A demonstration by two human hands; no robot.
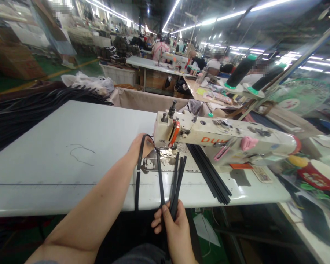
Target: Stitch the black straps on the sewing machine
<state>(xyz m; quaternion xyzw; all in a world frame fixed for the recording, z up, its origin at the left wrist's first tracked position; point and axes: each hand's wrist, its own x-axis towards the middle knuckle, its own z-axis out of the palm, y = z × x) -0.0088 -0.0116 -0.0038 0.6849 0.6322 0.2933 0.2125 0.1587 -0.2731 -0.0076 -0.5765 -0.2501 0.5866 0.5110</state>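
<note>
Head view: our left fingers curl shut around looped black strap [139, 165] just beside needle area of sewing machine [209, 137]. Left hand [140, 146] reaches forward, forearm stretched diagonally across white table [71, 154]. Our right fingers clamp shut on bundle of black strips [177, 183] at near table edge; right hand [172, 223] sits low, thumb up. Bundle long axis runs from right hand away toward needle plate. Further strip stack [209, 172] lies under machine arm.
</note>
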